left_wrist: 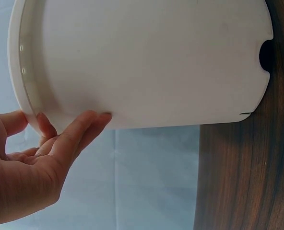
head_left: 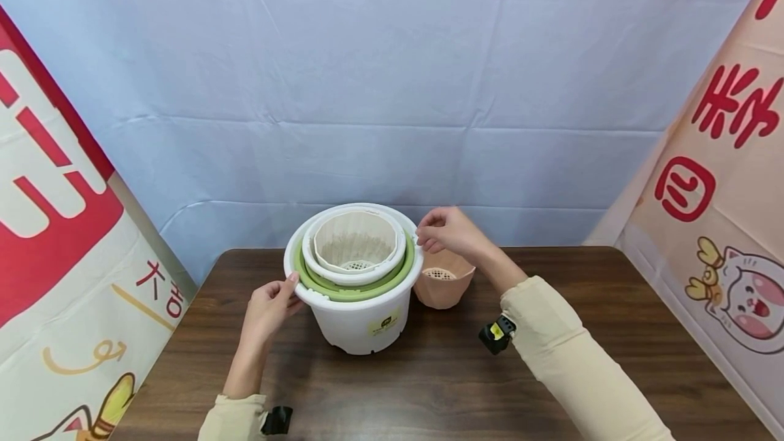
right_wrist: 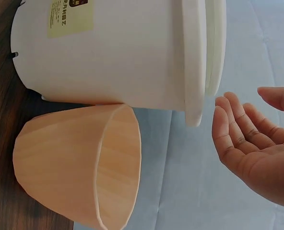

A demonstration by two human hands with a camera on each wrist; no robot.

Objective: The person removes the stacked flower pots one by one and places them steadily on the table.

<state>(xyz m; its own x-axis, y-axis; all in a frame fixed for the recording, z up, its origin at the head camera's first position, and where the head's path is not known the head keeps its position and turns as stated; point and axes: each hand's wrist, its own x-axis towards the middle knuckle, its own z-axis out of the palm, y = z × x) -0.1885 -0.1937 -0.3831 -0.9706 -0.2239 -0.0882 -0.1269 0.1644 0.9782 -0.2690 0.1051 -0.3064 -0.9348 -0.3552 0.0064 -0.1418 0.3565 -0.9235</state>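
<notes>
A large white flowerpot [head_left: 356, 327] stands on the table with a green pot [head_left: 352, 295], a smaller white pot [head_left: 361, 279] and a cream fluted pot [head_left: 352, 240] nested inside it. My left hand [head_left: 267, 308] pinches the large pot's rim between thumb and fingers, with other fingertips against its outer wall in the left wrist view. On the other side, my right hand [head_left: 452, 229] is raised beside the rim, its fingers loosely bent and holding nothing in the right wrist view. Below it, a peach faceted pot [right_wrist: 60, 163] stands next to the large white one.
The dark wooden table [head_left: 429, 393] ends at a pale blue cloth backdrop [head_left: 380, 87]. Printed banners hang at the left [head_left: 55, 223] and right [head_left: 723, 189]. A yellow label [head_left: 384, 322] is stuck on the large pot's front.
</notes>
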